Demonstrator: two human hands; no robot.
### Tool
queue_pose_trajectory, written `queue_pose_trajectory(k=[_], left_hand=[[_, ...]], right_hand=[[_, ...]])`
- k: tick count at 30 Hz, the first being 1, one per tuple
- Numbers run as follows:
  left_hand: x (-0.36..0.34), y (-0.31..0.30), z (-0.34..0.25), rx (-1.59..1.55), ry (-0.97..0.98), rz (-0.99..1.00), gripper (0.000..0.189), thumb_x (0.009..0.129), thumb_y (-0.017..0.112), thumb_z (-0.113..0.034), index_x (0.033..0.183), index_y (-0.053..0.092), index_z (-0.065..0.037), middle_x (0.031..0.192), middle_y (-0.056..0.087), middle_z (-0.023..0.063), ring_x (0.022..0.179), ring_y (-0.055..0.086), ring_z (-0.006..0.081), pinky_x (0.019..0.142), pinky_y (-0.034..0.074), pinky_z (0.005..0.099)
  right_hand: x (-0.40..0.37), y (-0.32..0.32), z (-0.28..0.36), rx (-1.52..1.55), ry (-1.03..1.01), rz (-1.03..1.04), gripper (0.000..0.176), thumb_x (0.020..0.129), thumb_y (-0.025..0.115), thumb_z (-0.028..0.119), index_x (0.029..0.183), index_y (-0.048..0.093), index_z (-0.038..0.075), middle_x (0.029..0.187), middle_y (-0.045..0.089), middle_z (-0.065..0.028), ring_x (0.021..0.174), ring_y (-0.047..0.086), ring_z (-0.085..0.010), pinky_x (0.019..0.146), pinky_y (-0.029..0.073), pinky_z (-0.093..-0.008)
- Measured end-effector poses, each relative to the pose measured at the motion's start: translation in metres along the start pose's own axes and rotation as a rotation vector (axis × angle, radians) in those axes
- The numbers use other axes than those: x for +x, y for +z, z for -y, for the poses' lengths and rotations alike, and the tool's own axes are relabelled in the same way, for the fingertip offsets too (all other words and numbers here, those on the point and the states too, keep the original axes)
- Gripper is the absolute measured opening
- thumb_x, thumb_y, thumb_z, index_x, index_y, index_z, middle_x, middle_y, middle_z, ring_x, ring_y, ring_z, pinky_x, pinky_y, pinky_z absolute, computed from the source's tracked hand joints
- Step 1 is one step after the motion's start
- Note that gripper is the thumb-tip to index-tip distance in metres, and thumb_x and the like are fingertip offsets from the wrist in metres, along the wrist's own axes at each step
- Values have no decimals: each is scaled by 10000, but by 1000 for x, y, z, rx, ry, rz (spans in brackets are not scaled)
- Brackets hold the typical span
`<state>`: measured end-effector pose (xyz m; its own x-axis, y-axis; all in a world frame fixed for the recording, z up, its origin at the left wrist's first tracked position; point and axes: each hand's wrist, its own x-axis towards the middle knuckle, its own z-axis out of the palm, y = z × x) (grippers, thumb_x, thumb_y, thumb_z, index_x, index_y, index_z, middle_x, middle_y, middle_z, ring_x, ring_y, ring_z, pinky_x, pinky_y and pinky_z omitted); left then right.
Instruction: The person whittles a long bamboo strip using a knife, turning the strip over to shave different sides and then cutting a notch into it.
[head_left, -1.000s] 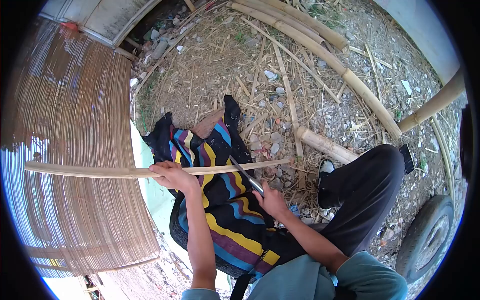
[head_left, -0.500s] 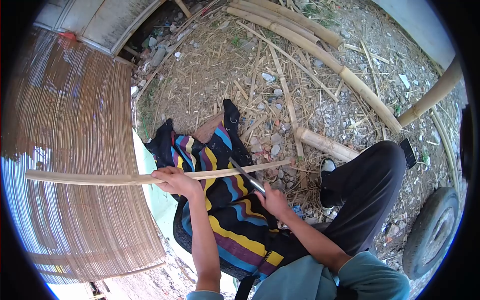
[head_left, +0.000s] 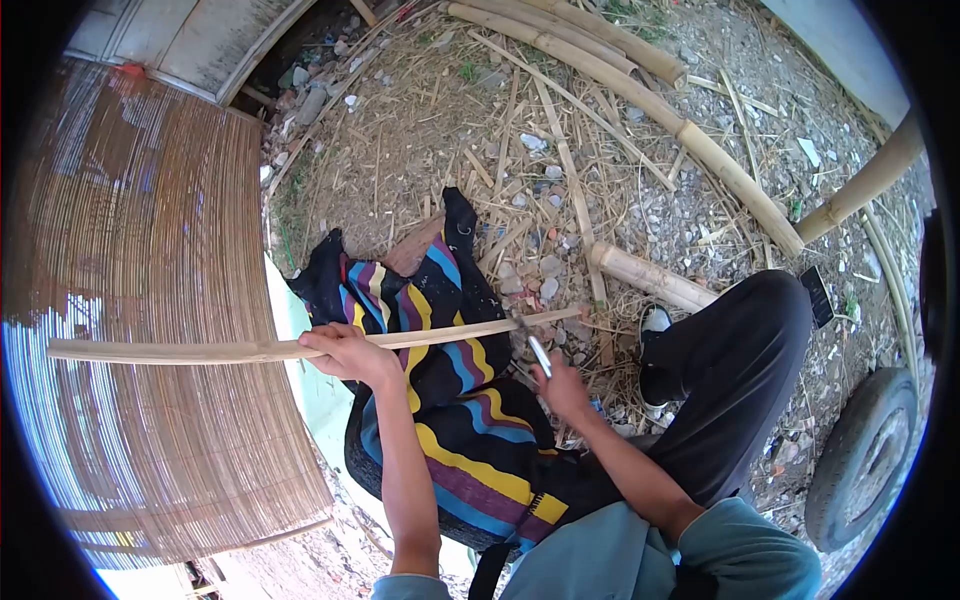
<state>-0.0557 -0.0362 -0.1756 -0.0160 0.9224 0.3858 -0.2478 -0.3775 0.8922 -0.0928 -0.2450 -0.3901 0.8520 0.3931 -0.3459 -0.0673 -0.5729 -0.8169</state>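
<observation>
A long, pale bamboo strip lies crosswise in front of me, over a striped cloth in black, yellow, blue and purple. My left hand is closed around the strip near its middle. In my right hand is a knife, gripped by its handle. Its blade meets the strip toward the right end, beyond the cloth's stripes. The blade's tip is blurred. A brown piece of wood shows at the cloth's far edge.
A slatted bamboo blind fills the left side. Thick bamboo poles lie across the littered ground at upper right, and a shorter bamboo piece rests near my shoe. A tire leans at lower right.
My right hand and the knife have slid rightward along the strip, toward its far right end. My left hand keeps its hold in nearly the same place.
</observation>
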Motion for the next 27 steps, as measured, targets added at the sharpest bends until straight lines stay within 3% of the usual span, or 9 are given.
queue_pose_trajectory(k=[2,5,7,10,13,16,19,24,27], left_hand=[[-2,4,-2,-6,-2,-13,418,965,370,-366,646,246,-125,550,231,-28,454,194,75,395,198,229],[-6,11,-5,-19,-30,-7,409,965,373,-363,657,250,-123,555,222,-30,452,193,70,389,191,230],[-8,15,-6,-20,37,46,410,964,376,-365,656,253,-123,553,220,-33,449,200,68,385,197,228],[-3,14,-2,-24,23,49,407,965,376,-359,655,259,-122,552,229,-32,443,209,66,383,205,222],[-4,15,-2,-33,20,45,402,967,370,-353,656,263,-121,558,239,-29,441,213,68,382,207,221],[-3,13,-3,-24,16,55,406,968,368,-356,658,253,-121,564,240,-26,447,223,69,396,209,224],[-1,9,-2,-25,0,62,413,966,374,-362,658,240,-122,566,233,-27,452,233,69,410,209,225],[-8,18,-8,-53,-25,66,409,962,389,-362,663,244,-123,572,234,-25,448,234,67,407,205,222],[-6,21,-7,-86,-35,94,408,957,401,-367,669,250,-120,578,245,-22,451,238,67,406,206,221]], right_hand=[[6,-4,-44,-14,89,-36,363,893,485,346,966,432,-5,668,593,-243,605,587,-437,521,467,-497],[9,-5,-53,-81,208,-17,362,888,497,328,976,432,-16,633,576,-251,610,580,-447,528,464,-498],[7,1,-8,132,-6,-66,363,883,512,315,981,426,-24,617,563,-264,617,572,-458,532,458,-509],[-8,-22,56,183,-89,55,342,881,518,311,982,425,-2,636,566,-273,626,570,-465,545,455,-521],[-11,-24,66,149,-168,105,325,880,518,311,997,428,22,661,577,-277,631,575,-463,552,455,-529],[-1,-5,32,46,-37,44,333,875,521,326,974,430,21,675,582,-280,638,576,-464,571,458,-532],[14,11,-50,78,154,-32,389,887,478,369,971,452,-11,701,592,-264,673,585,-449,585,463,-511],[21,21,-77,116,452,-22,435,888,451,421,955,472,-8,724,591,-266,720,582,-455,646,450,-523],[17,22,-63,111,337,-56,431,886,455,424,954,474,-1,737,593,-264,734,585,-447,665,452,-519]])
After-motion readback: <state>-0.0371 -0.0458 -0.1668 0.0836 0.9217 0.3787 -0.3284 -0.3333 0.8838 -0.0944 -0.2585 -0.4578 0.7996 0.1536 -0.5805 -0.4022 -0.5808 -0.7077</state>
